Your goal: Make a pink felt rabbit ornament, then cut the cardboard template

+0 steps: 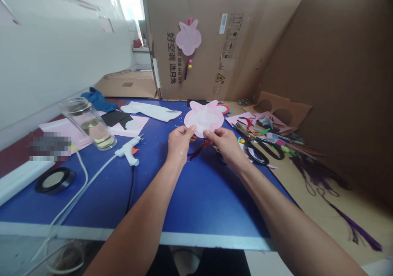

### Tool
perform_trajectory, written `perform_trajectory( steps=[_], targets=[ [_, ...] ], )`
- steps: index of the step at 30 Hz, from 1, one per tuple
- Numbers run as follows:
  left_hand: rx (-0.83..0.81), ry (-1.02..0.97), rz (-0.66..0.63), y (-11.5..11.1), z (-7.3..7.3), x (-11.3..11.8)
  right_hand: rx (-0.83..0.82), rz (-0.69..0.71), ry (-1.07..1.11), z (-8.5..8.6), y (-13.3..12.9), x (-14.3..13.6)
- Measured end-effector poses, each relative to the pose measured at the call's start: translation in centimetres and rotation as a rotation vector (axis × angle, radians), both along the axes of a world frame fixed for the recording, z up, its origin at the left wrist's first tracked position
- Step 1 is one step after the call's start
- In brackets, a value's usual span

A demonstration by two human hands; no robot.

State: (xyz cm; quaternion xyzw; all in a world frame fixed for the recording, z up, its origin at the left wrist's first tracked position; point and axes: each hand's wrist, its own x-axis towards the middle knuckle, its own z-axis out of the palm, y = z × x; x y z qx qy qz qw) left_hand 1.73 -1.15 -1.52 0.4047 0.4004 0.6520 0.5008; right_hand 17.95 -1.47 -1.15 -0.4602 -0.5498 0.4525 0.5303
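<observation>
Between both hands I hold up a pink, scallop-edged paper cutout [204, 118] with a whiter middle and pointed tips at its top. My left hand [180, 143] pinches its lower left edge, thumb on the front. On the lower right edge, my right hand [223, 144] pinches it in the same way. A dark red tassel [198, 150] hangs below the cutout, close to the fingers. Behind the cutout, a round red-rimmed piece [223, 109] is partly hidden. A similar pink cutout [188, 38] with beads and a tassel hangs on the cardboard ahead.
On the left are a white glue gun [128, 150], a glass jar with liquid [93, 124], a roll of black tape [55, 180] and loose cords. To the right lie black-handled scissors [260, 145], paper scraps and purple tassels [353, 225]. Cardboard walls [239, 63] stand behind and right.
</observation>
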Motion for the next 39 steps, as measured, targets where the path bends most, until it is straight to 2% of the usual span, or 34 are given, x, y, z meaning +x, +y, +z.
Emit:
perform_trajectory(
  steps=[10,18,24,30,39],
  targets=[
    [0.038,-0.09,0.088,0.5,0.6,-0.9,-0.002,-0.013,-0.039,-0.1,0.2,0.2],
    [-0.017,-0.133,0.043,0.3,0.7,-0.9,-0.002,-0.02,-0.03,0.1,0.1,0.1],
    [-0.065,-0.07,-0.112,0.0,0.4,-0.3,0.005,-0.029,-0.024,0.0,0.2,0.2],
    [-0.023,-0.041,-0.059,0.3,-0.4,0.0,0.011,0.01,-0.052,0.0,0.1,0.0],
    [-0.047,-0.059,-0.082,0.0,0.0,0.0,0.01,-0.021,-0.056,0.0,0.1,0.1]
  ],
)
